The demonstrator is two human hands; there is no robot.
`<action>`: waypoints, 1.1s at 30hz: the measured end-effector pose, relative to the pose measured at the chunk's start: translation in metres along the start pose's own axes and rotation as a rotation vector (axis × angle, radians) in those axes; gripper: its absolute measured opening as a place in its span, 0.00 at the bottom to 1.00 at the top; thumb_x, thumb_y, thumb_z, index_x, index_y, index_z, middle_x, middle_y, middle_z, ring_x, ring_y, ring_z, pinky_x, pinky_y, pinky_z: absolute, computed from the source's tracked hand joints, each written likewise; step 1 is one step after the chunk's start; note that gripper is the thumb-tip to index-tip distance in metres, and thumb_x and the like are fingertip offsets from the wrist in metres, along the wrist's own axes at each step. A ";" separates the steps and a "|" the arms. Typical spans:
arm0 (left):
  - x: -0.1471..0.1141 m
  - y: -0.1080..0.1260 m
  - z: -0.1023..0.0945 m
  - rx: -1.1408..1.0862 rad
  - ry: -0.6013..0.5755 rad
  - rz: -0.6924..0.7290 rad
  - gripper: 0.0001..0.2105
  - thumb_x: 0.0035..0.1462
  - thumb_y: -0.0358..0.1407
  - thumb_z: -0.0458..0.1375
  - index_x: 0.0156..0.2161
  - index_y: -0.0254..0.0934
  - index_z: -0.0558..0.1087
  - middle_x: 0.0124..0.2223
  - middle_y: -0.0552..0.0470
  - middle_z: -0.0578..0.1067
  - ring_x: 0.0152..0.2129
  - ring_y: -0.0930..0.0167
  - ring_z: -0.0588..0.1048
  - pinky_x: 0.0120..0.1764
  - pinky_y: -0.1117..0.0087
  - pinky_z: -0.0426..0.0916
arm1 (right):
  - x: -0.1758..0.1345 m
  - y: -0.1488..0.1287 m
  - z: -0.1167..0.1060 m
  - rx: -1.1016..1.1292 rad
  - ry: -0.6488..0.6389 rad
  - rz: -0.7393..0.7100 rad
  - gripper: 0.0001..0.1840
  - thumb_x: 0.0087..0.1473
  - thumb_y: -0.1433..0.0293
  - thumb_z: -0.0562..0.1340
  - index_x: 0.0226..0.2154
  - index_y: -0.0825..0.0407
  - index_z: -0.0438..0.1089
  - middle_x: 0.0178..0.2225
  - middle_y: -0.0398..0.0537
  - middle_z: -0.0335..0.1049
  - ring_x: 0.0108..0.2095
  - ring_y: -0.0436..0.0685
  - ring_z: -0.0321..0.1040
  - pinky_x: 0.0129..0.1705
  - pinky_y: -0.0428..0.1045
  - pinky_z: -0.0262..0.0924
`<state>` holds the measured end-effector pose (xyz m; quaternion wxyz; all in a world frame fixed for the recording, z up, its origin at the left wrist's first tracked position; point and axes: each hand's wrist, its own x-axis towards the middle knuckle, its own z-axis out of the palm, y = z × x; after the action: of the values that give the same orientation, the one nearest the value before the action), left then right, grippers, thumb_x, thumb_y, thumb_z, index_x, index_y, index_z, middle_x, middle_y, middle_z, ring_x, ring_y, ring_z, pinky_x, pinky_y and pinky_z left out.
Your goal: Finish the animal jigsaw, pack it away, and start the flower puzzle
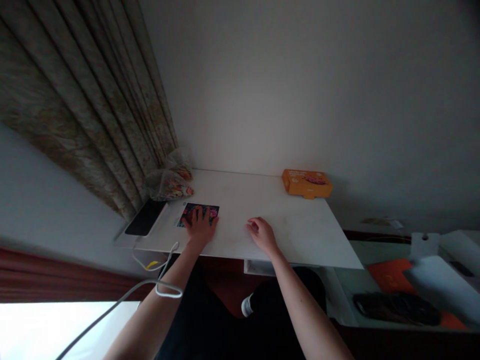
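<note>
My left hand [201, 227] lies with fingers spread flat on a dark card or booklet [214, 212] with a colourful floral print. Part of the print is covered by the palm and fingers. To the right, my right hand [261, 233] rests low over the white table [240, 195], fingers curled in and thumb close to the fingertips. Whether something small is held in that pinch cannot be made out. Nothing else lies right beside the right hand.
Clear plastic bags with colourful contents [172, 185] stand at the table's back left. A tablet-like black-screened device [145, 218] lies at its left edge. An orange box [307, 183] sits back right. A white cable [131, 290] crosses my left forearm. Curtains [93, 100] hang at left.
</note>
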<state>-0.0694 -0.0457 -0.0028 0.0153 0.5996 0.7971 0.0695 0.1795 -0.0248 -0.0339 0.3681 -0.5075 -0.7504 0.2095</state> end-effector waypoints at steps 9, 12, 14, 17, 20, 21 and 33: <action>0.037 -0.047 0.000 -0.200 0.149 -0.123 0.26 0.66 0.50 0.55 0.65 0.43 0.69 0.70 0.33 0.63 0.69 0.43 0.56 0.61 0.24 0.42 | 0.001 -0.002 -0.001 0.008 -0.005 0.017 0.08 0.62 0.64 0.63 0.41 0.48 0.75 0.36 0.48 0.75 0.36 0.57 0.71 0.43 0.52 0.66; 0.051 -0.058 -0.002 -0.212 0.163 -0.098 0.24 0.65 0.48 0.56 0.64 0.44 0.70 0.69 0.33 0.64 0.68 0.43 0.57 0.61 0.23 0.42 | 0.000 -0.002 -0.001 0.016 -0.003 0.023 0.08 0.62 0.64 0.63 0.42 0.49 0.75 0.36 0.48 0.75 0.36 0.57 0.71 0.43 0.52 0.66; 0.059 -0.064 -0.004 -0.200 0.145 -0.076 0.23 0.65 0.46 0.57 0.63 0.43 0.71 0.69 0.32 0.65 0.68 0.43 0.58 0.62 0.25 0.44 | 0.000 -0.002 -0.001 0.012 -0.013 0.013 0.08 0.62 0.65 0.64 0.43 0.49 0.75 0.36 0.48 0.75 0.37 0.57 0.72 0.43 0.52 0.66; 0.069 -0.071 -0.006 -0.186 0.114 -0.047 0.23 0.64 0.44 0.58 0.62 0.40 0.72 0.68 0.31 0.65 0.67 0.44 0.60 0.64 0.31 0.47 | 0.000 -0.002 -0.001 -0.007 -0.034 -0.007 0.09 0.61 0.66 0.64 0.44 0.50 0.75 0.36 0.47 0.74 0.37 0.57 0.72 0.44 0.52 0.65; 0.075 -0.073 -0.006 -0.188 0.108 -0.045 0.23 0.66 0.46 0.56 0.62 0.39 0.71 0.68 0.30 0.63 0.68 0.46 0.59 0.66 0.33 0.46 | 0.000 -0.002 -0.001 -0.019 -0.046 -0.012 0.09 0.61 0.67 0.64 0.44 0.49 0.75 0.36 0.47 0.75 0.38 0.57 0.71 0.45 0.52 0.65; 0.076 -0.073 -0.006 -0.197 0.114 -0.041 0.24 0.65 0.47 0.56 0.62 0.39 0.71 0.68 0.30 0.63 0.67 0.47 0.59 0.66 0.34 0.46 | 0.001 -0.002 -0.001 -0.020 -0.045 -0.011 0.09 0.62 0.67 0.64 0.44 0.49 0.75 0.36 0.47 0.75 0.38 0.57 0.71 0.45 0.52 0.65; 0.128 -0.050 -0.019 -0.503 0.358 -0.249 0.31 0.60 0.31 0.54 0.68 0.25 0.57 0.65 0.25 0.65 0.65 0.50 0.64 0.64 0.45 0.59 | 0.001 -0.003 -0.002 0.035 -0.039 0.020 0.09 0.62 0.65 0.64 0.44 0.49 0.75 0.35 0.47 0.75 0.37 0.57 0.72 0.44 0.52 0.66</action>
<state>-0.1546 0.0612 0.0172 0.0308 0.4533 0.8121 0.3662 0.1792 -0.0250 -0.0298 0.3602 -0.5045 -0.7484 0.2361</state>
